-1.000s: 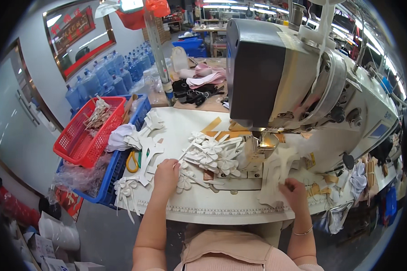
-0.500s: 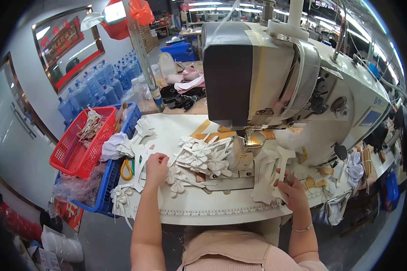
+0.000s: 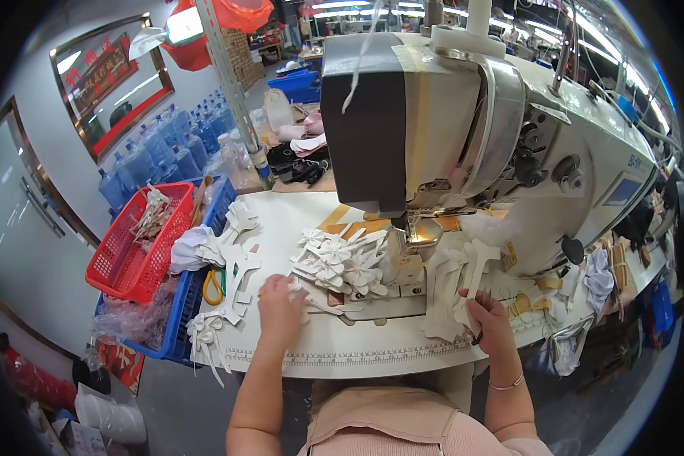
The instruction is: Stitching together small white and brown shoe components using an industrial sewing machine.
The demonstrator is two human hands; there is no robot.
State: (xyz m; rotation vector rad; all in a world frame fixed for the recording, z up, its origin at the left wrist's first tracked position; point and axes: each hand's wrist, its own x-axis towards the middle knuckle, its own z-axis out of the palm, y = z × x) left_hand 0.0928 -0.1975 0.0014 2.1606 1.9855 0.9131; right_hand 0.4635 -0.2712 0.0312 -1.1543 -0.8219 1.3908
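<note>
Over the table (image 3: 289,216), beside the machine (image 3: 444,114): near the flower heap (image 3: 338,262) with the left hand (image 3: 281,311)—cannot tell whether gripping; could scatter it by brushing past. Pinching a white cutout (image 3: 479,262) with the right hand (image 3: 490,325)—could crease it by oversqueezing.

1 view: head cam, the left of 2 fisheyes on the person's head, mounted above the near edge of the bench (image 3: 289,207). It looks fwd & steeply down, upright, unmirrored, so view left = person's left. Apron (image 3: 380,416) fills bottom ctr., v. close; forearms (image 3: 260,380) enter from the lower edge, w/ left hand (image 3: 283,310) & right hand (image 3: 489,323) at mid-range. Sewing machine (image 3: 463,114) looms large & close, upper right. Blue bottles (image 3: 138,161) & wall frame (image 3: 112,83) sit farther off, upper left. Straight edges bend twd. the dark rim.
</note>
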